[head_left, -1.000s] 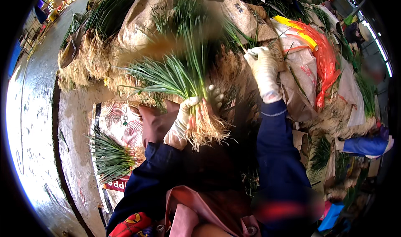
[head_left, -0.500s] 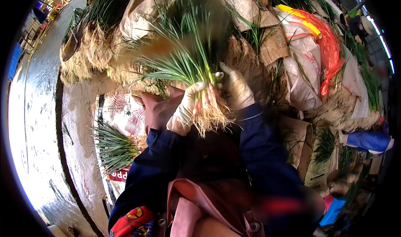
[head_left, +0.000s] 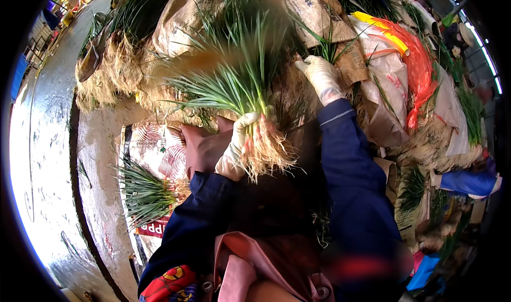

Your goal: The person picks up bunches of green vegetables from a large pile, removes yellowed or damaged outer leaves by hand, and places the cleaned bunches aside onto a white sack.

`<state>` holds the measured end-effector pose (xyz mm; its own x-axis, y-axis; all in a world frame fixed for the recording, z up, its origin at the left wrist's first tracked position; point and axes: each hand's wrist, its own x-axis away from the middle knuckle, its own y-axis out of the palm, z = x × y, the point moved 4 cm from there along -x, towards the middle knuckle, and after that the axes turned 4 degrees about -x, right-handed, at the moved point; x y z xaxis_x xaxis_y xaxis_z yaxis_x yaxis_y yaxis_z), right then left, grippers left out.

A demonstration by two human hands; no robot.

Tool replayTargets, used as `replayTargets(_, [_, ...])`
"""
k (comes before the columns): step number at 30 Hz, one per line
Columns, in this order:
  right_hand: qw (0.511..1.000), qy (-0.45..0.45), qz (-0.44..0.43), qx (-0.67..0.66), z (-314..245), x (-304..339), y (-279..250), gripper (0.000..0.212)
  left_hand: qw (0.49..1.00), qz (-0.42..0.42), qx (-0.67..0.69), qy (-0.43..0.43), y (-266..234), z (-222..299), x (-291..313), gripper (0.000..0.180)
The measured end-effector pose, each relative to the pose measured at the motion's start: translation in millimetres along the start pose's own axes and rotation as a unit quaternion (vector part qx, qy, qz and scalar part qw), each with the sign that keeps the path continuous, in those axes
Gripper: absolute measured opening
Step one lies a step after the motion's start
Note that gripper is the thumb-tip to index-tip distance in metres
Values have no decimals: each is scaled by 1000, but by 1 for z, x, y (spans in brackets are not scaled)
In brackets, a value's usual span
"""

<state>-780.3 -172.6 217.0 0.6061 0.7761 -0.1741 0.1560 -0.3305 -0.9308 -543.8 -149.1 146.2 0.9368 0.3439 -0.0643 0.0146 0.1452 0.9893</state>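
Left hand (head_left: 238, 152), in a pale glove, clamped around a bunch of green plants (head_left: 242, 97) just above the roots, fingers wrapped tight about the stems. Bunch held upright before the chest, long narrow leaves fanning up and to the left, tips blurred; tangle of straw-coloured roots (head_left: 266, 155) hanging below the fist.

Right hand (head_left: 321, 77), also gloved, stretched up and away to the right of the bunch, fingers partly curled and resting on the heaped plants (head_left: 298, 97) and brown paper sacks (head_left: 319, 19); whether closed on anything, cannot tell. Well apart from the left hand. Both arms in dark blue sleeves (head_left: 351, 174) coming up from the lower edge, over a pinkish apron (head_left: 255, 264).

Behind the hands, a tall pile of similar leafy bundles with rooty ends, mixed among crumpled sacks. To the right, an orange net bag (head_left: 418, 70) with a yellow strip along its top, lying against white sacks (head_left: 452, 121). At far right, another person's blue sleeve and gloved hand (head_left: 468, 182), near more bundles.

Lower left, a second, smaller bundle of green leaves (head_left: 141, 193) lying on a printed sack (head_left: 157, 150) spread flat on the wet concrete floor (head_left: 48, 158), well apart from the held bunch. Further root-heavy bundles (head_left: 114, 73) stacked at upper left along the floor's edge
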Motion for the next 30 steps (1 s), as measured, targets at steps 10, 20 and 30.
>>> replayTargets(10, [961, -93, 27, -261, 24, 49, -34, 21, 997, 10, -55, 56, 7, 5, -2, 72])
replayTargets(20, [932, -194, -12, -307, -46, 159, -27, 14, 994, 63, -88, 21, 5, 5, 0, 58])
replayTargets(30, [533, 232, -258, -772, -58, 133, 24, 34, 999, -4, -37, -10, 12, -1, 0, 57])
